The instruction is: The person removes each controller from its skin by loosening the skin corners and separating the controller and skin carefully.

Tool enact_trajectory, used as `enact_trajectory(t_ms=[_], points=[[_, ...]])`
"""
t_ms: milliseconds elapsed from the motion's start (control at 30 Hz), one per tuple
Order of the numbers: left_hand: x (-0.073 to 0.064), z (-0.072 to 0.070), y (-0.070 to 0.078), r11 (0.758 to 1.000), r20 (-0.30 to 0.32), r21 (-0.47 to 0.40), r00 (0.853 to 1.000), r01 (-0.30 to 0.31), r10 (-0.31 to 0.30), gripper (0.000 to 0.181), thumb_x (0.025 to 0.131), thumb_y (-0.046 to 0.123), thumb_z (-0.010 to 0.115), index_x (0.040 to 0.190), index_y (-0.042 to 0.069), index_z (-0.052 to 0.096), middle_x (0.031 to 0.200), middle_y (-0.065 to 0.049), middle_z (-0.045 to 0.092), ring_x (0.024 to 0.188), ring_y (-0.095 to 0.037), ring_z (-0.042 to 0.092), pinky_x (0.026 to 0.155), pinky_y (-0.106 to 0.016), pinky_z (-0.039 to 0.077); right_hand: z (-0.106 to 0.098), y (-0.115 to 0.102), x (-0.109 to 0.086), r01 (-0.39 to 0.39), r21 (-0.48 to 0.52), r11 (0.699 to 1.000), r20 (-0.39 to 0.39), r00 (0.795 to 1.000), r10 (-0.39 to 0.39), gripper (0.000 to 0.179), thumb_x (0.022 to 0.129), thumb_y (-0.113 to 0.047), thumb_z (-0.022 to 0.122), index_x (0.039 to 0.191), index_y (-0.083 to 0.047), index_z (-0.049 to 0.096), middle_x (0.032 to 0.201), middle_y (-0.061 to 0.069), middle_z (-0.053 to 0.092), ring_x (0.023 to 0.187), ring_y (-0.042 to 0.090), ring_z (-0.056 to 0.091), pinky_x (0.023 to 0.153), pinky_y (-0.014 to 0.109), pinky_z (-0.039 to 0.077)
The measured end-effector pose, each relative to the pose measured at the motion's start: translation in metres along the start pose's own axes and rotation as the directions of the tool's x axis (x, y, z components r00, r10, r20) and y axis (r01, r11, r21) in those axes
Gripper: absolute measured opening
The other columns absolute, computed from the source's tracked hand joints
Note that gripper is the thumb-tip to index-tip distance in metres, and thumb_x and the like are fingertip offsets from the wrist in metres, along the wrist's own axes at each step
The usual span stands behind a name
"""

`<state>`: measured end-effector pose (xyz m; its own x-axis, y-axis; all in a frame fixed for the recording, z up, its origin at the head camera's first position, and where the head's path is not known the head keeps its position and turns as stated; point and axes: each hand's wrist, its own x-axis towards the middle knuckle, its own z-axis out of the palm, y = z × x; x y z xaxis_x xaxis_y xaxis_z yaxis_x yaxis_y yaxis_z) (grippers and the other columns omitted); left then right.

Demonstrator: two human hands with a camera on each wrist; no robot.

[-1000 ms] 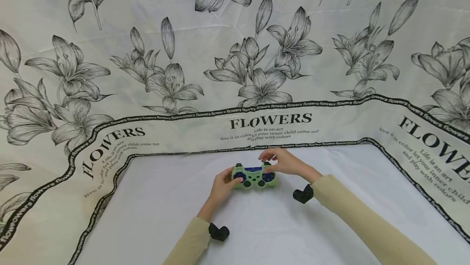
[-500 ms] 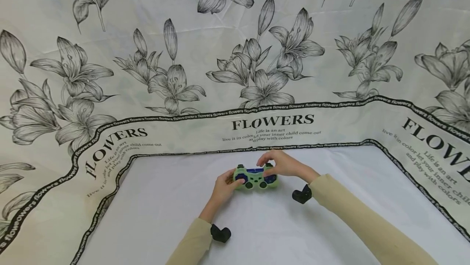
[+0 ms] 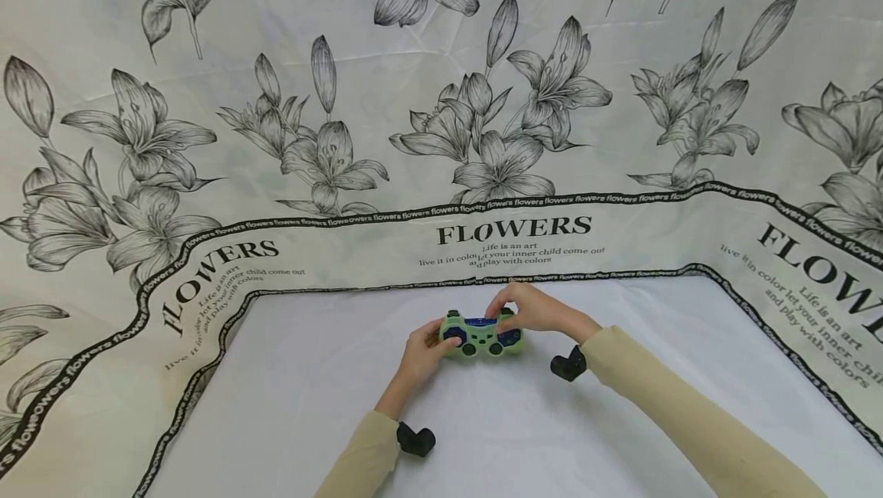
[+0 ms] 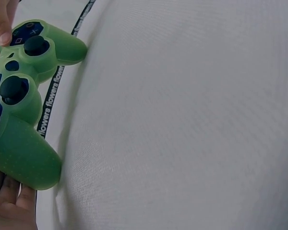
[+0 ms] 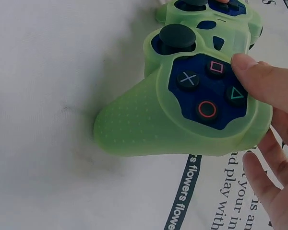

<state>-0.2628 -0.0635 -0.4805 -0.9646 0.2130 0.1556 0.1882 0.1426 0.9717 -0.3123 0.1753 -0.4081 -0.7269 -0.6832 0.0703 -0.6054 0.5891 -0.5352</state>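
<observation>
A game controller [image 3: 481, 339] in a translucent light-green silicone cover is held just over the white cloth, dark blue face and black thumbsticks showing. My left hand [image 3: 421, 350] grips its left handle, thumb on the face; in the left wrist view the fingers lie under the green handle [image 4: 31, 158]. On the other side, my right hand [image 3: 531, 308] pinches the controller's upper right part. The right wrist view shows the right thumb [image 5: 259, 76] beside the square and triangle buttons [image 5: 236, 95], with the other fingers at the far edge and partly hidden behind it.
White cloth [image 3: 310, 391] covers the table under both hands. Behind it rises a curtain [image 3: 359, 253] printed with lilies and the word FLOWERS, bordered by a black lettered band. Each wrist carries a black camera mount [image 3: 416, 439].
The right hand's fingers have come down closer to the controller's top edge. The head view has shifted slightly. The left hand keeps its grip.
</observation>
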Motion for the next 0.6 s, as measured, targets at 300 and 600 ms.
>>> enact_trajectory(t_ms=[300,600], points=[[0.0001,-0.0004,-0.0017,1.0,0.015,-0.022,1.0,-0.017,0.017,0.048,0.089,0.008,0.067,0.13,-0.011,0.052,0.123,-0.027,0.061,0.112,-0.034,0.061,0.089,-0.025,0.053,-0.0008,-0.002,0.0008,0.058,-0.072,0.996,0.012,0.998,-0.057,0.022,0.077,-0.015,0.079,0.098,-0.009,0.075,0.094,-0.001,0.074,0.093,0.015,0.064,0.09,0.044,0.05],[-0.0007,-0.0004,-0.0023,0.999,0.026,-0.027,0.999,-0.039,0.04,0.048,0.089,0.007,0.067,0.13,-0.011,0.052,0.123,-0.028,0.061,0.113,-0.035,0.061,0.088,-0.022,0.053,0.0,-0.009,-0.0028,0.08,-0.205,0.975,0.002,0.997,-0.081,0.021,0.078,-0.018,0.079,0.097,-0.011,0.076,0.093,-0.004,0.073,0.093,0.015,0.061,0.087,0.036,0.05]])
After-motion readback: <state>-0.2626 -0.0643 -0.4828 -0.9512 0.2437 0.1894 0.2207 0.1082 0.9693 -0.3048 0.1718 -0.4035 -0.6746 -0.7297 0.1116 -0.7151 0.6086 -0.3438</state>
